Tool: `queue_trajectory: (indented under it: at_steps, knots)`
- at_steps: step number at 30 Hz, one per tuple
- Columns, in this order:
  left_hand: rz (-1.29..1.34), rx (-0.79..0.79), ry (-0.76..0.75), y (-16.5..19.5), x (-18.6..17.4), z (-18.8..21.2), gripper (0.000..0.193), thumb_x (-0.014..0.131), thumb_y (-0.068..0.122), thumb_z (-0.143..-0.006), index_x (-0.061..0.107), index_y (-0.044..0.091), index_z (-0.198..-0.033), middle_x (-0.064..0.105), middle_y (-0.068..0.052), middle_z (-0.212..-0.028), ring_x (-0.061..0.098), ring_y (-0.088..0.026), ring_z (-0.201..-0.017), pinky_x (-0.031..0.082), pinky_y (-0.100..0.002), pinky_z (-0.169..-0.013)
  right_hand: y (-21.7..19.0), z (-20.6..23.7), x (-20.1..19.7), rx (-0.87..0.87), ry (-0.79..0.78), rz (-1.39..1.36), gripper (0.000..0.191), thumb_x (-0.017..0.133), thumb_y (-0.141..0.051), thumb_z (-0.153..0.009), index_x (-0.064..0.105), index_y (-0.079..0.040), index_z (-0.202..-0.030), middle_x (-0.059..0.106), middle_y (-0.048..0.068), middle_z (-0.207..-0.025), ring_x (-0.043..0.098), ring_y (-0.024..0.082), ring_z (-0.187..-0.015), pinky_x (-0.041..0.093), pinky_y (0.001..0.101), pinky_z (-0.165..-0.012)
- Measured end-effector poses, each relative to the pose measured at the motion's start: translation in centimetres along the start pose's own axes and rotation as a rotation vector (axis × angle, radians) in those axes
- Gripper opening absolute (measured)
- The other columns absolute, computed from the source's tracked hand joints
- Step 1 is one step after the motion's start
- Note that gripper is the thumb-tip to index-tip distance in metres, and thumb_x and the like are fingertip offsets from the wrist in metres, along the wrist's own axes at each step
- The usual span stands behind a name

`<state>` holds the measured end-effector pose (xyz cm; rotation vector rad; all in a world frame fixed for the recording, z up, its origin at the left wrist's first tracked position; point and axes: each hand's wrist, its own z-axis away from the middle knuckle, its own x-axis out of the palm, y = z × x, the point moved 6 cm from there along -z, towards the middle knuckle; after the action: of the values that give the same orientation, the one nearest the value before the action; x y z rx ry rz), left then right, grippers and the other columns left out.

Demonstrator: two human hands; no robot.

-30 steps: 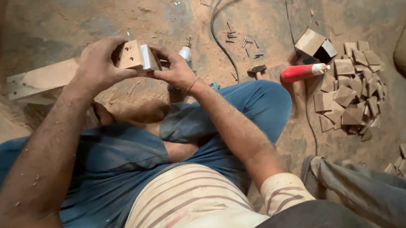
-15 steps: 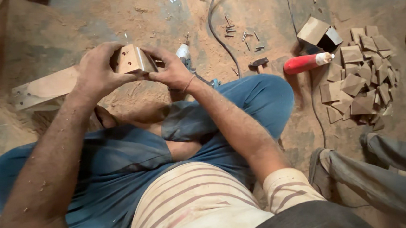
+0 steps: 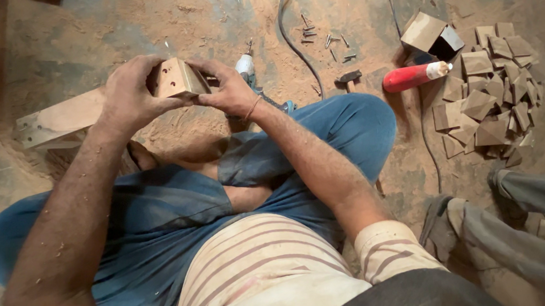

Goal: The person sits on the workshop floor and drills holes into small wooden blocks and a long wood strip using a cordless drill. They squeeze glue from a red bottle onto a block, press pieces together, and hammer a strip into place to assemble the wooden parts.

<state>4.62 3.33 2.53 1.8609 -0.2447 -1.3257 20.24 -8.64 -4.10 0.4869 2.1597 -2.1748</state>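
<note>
The left hand (image 3: 127, 96) and the right hand (image 3: 229, 91) gripped a small wooden block (image 3: 176, 79) between them, held up in front of the seated person, above the crossed legs in blue trousers (image 3: 160, 207). The block was pale brown with flat faces meeting at a slanted edge, and a small dark hole showed on the face turned toward the camera (its far side was hidden by the fingers). The left hand's fingers curled over the block's top and left side, thumb pressed beneath; the right hand's fingertips pinched its right end.

Behind the left hand a longer wooden plank (image 3: 56, 121) lay on the sawdust-covered floor (image 3: 145, 20). Just beyond the right hand lay a tool with a white tip (image 3: 244, 64), and a dark cable (image 3: 289, 35) ran past it. Loose nails (image 3: 325, 39) were scattered near a small hammer (image 3: 347, 77). To the right lay a red tube with a white cap (image 3: 412, 76), beside a heap of cut wooden pieces (image 3: 488, 97).
</note>
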Motion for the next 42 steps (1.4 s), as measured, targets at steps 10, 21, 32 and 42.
queue_trajectory:
  at_steps: [10, 21, 32, 42]
  knots:
    - [-0.055, 0.021, 0.010, 0.0, 0.2, 0.0, 0.084, 0.098, 0.041, -0.068, 0.064, -0.004, -0.131, 0.070, -0.018, -0.112, 0.072, -0.029, -0.099, 0.058, -0.040, -0.086, 0.1, 0.1, 0.0, -0.009, 0.016, 0.051, 0.073, 0.082, -0.009, -0.083, 0.053, -0.012, -0.150, 0.056, 0.012, -0.149, 0.059, 0.027, -0.137, 0.052, 0.0397, -0.116]
    - [-0.081, 0.090, 0.028, 0.7, 0.2, 0.1, 0.084, 0.098, 0.041, -0.070, 0.064, -0.001, -0.135, 0.069, -0.018, -0.116, 0.068, -0.033, -0.106, 0.055, -0.045, -0.092, -0.2, 0.1, -0.1, 0.039, 0.002, 0.033, 0.075, 0.079, -0.007, -0.081, 0.051, -0.011, -0.151, 0.061, 0.011, -0.144, 0.064, 0.025, -0.132, 0.053, 0.0385, -0.117]
    - [-0.102, 0.140, 0.047, -0.8, 1.8, 0.4, 0.074, 0.094, 0.044, -0.079, 0.066, 0.002, -0.132, 0.066, -0.017, -0.120, 0.064, -0.038, -0.112, 0.052, -0.049, -0.096, 0.0, 0.1, 0.3, 0.028, -0.041, -0.264, 0.074, 0.082, -0.006, -0.087, 0.048, -0.005, -0.153, 0.061, 0.012, -0.147, 0.061, 0.023, -0.134, 0.052, 0.0405, -0.118]
    - [-0.298, 0.118, 0.088, -3.2, 6.8, -1.0, 0.080, 0.095, 0.043, -0.071, 0.066, 0.004, -0.136, 0.065, -0.016, -0.126, 0.060, -0.037, -0.116, 0.046, -0.048, -0.099, 0.0, -0.3, -1.3, -0.145, 0.129, 0.471, 0.068, 0.086, -0.024, -0.083, 0.056, -0.008, -0.143, 0.065, 0.017, -0.134, 0.064, 0.036, -0.123, 0.051, 0.0417, -0.107]
